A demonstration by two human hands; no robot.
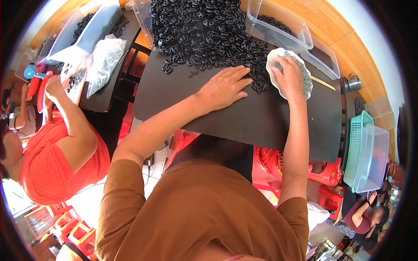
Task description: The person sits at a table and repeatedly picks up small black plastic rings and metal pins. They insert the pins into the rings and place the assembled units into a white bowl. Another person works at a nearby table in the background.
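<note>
A large heap of small black oval pieces with holes (198, 32) covers the far part of the dark table (174, 87). My left hand (224, 89) lies palm down on the tabletop by the heap's near edge, fingers stretched out, the tips close to loose black pieces. To the right stands a white scalloped bowl (271, 65) holding many tiny grey-green bits (306, 78). My right hand (291, 78) reaches into this bowl with bent fingers. Their tips dip among the bits, so what they pinch is hidden.
Clear plastic bins (283, 32) stand at the table's far side. A light stick (323, 83) lies right of the bowl, near a metal cup (353, 81). A green basket (358, 148) is at the right. On the left, a person in red (65, 156) works at another table with a plastic bag (106, 61).
</note>
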